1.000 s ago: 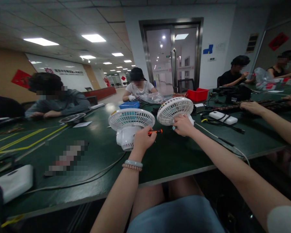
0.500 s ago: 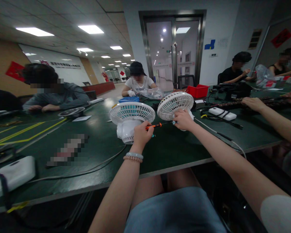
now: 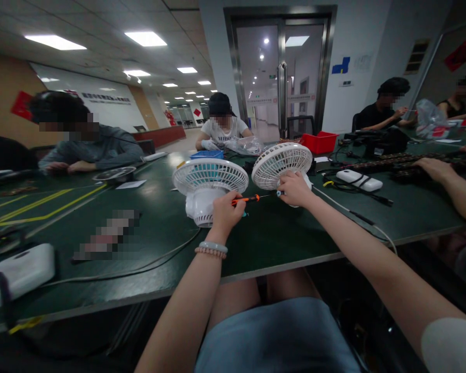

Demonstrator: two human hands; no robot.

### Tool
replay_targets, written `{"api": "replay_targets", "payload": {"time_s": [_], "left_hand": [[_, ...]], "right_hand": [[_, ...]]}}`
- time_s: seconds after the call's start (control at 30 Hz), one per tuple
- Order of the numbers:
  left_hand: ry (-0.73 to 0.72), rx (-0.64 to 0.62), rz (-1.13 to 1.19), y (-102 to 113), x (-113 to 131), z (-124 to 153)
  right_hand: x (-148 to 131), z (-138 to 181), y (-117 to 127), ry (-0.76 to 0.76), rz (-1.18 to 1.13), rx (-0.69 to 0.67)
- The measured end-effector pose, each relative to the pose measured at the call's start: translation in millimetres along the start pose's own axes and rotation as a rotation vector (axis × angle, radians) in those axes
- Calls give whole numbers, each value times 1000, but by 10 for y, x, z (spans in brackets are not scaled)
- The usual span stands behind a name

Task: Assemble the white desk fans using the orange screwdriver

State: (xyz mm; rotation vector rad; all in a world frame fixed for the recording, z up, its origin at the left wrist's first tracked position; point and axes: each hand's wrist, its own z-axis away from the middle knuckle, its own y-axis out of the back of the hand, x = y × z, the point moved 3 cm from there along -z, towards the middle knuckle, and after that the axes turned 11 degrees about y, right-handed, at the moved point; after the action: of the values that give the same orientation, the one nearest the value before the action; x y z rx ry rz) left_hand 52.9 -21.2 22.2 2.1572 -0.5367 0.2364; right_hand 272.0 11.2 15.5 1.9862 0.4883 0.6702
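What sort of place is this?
Likely an office area used as a workshop: glass doors behind, two fans at the table, and a screwdriver in the left hand.

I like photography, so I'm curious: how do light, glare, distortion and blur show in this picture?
Head view: ceiling lights glow near-white and look skewed toward the left edge; head view: the green table shows pale glare on its left part; head view: blocky mosaic covers a patch there; head view: the orange screwdriver, left fan and right fan look readable, though slightly soft.
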Motion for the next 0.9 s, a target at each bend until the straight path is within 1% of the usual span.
{"api": "replay_targets", "payload": {"time_s": [0.57, 0.77, 0.9], "left_hand": [[64, -3, 15, -29, -2, -14], [34, -7, 20, -28, 5, -17], [49, -17, 7, -25, 17, -20]], "right_hand": [[11, 1, -16, 8, 4, 5], [14, 5, -11, 6, 2, 1], [15, 2, -12, 3, 2, -14]]}}
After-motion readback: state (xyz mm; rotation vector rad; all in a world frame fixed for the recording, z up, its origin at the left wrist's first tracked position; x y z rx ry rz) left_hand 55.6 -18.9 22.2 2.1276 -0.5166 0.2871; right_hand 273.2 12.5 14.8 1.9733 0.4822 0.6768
